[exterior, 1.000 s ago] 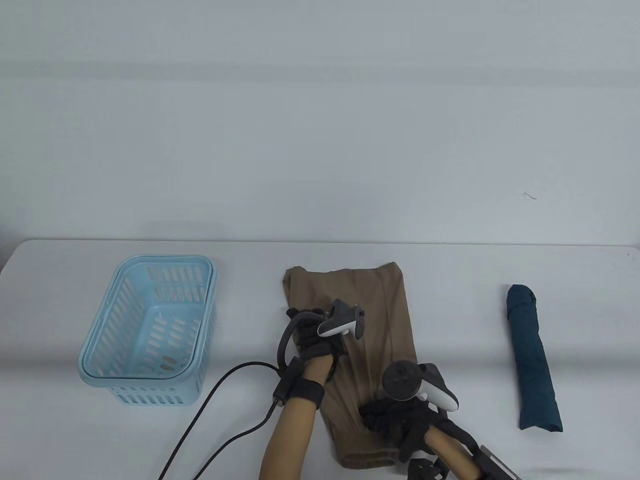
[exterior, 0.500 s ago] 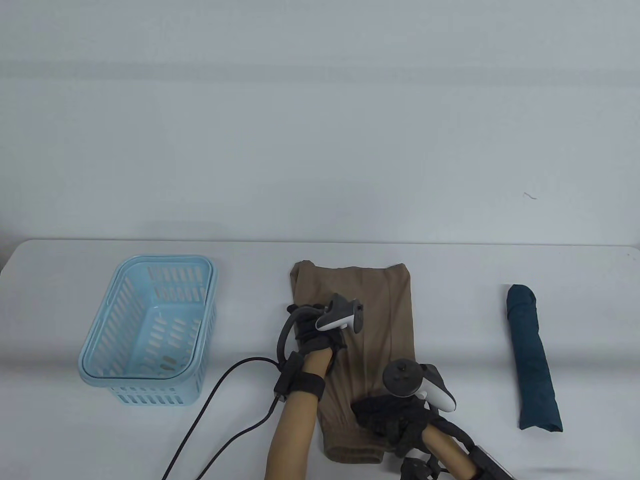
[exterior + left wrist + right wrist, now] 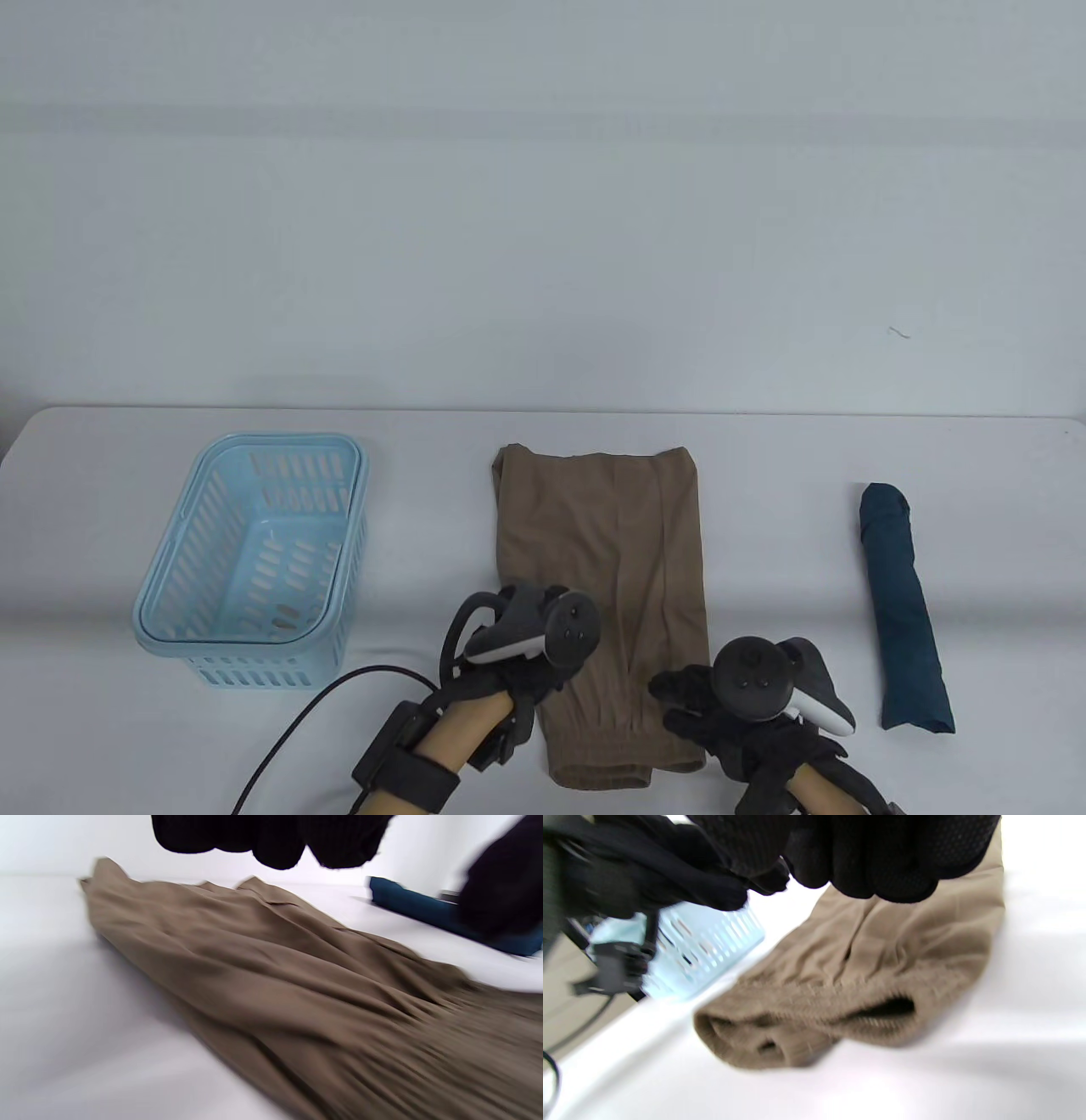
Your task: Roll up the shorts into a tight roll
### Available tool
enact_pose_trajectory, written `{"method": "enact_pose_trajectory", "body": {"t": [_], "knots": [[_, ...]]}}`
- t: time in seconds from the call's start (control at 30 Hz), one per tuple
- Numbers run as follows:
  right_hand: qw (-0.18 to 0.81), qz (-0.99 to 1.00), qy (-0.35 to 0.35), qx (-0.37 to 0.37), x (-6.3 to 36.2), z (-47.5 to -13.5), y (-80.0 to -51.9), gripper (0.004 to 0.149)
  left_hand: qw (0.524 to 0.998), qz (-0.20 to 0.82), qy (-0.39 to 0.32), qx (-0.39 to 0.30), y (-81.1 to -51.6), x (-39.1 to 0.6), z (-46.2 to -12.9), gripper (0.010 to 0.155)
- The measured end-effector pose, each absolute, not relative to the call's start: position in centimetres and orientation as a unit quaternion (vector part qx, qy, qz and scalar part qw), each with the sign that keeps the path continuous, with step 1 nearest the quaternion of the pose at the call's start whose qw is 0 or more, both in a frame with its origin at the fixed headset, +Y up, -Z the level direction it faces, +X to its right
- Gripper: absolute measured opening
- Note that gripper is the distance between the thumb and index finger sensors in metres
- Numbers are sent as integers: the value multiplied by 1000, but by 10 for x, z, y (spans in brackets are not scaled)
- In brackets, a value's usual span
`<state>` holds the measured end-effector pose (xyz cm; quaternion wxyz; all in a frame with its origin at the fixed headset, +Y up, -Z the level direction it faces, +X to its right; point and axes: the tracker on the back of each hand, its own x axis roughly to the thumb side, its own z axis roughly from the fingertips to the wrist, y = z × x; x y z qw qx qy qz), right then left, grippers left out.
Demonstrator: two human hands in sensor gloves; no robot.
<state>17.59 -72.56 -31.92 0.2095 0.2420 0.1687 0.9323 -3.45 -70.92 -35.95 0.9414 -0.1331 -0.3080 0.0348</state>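
1. Now, in the table view, both hands have drawn back toward the lower edge of the frame: half a second ago the left hand (image 3: 517, 671) lay on the upper left of the folded tan-brown fabric shorts (image 3: 607, 586) and the right hand (image 3: 734, 722) on their lower part. Neither grips the cloth now; the left sits at its lower-left edge, the right at its lower-right corner. The shorts lie flat at centre frame, waistband nearest the lower edge. Smoothing looks finished, and rolling from the waistband seems the likely next step.

2. On either side, the light-blue slotted plastic basket (image 3: 254, 552) stands well apart at left and the rolled dark-teal cloth (image 3: 904, 607) well apart at right; bare white table (image 3: 764, 458) lies beyond the far hem, giving room to roll away.

3. Left wrist view: gloved fingers (image 3: 275, 840) hang loosely curled above the cloth, holding nothing.

4. Right wrist view: fingers (image 3: 882, 861) curl loosely just over the ribbed waistband, apparently without pinching it.
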Motion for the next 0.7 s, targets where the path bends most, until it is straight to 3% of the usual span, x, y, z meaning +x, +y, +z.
{"method": "enact_pose_trajectory", "body": {"t": [0.23,0.57,0.7], "knots": [[113,939,175,272,145,-300,-738,65,916,-11,-376,-135,-731,-26,-301,57],[22,943,168,286,134,-292,-767,73,905,-67,-374,-192,-770,-26,-294,72],[-3,950,130,284,129,-290,-769,71,904,-106,-379,-166,-777,-22,-291,75]]}}
